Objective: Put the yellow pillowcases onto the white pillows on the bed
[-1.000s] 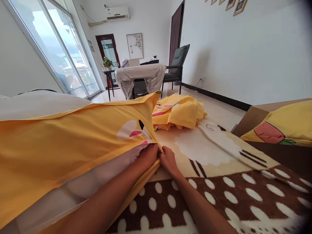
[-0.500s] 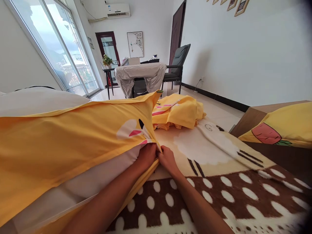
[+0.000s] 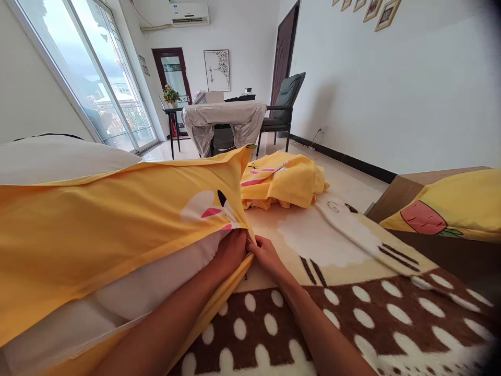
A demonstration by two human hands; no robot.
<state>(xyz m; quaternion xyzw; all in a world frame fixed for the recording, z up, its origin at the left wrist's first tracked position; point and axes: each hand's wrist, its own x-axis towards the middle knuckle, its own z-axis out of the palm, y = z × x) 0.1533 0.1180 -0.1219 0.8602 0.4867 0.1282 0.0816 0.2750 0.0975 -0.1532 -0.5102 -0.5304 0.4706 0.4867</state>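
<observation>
Clearly, the right hand [image 3: 266,256] pinches the edge of the yellow cover [image 3: 129,219] between its fingers, just beside the left hand [image 3: 231,255], whose fingertips are hidden in the fold, their grip impossible to tell. The cover spreads left over white padding [image 3: 168,277]; to the right lies a patterned blanket [image 3: 313,240], with bunched yellow cloth [image 3: 291,180] farther off.

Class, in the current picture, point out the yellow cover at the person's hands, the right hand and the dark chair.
Yellow cover [image 3: 129,214]: head view, middle of its upper panel.
Right hand [image 3: 268,255]: head view, back of the hand.
Dark chair [image 3: 288,96]: head view, its backrest.
</observation>
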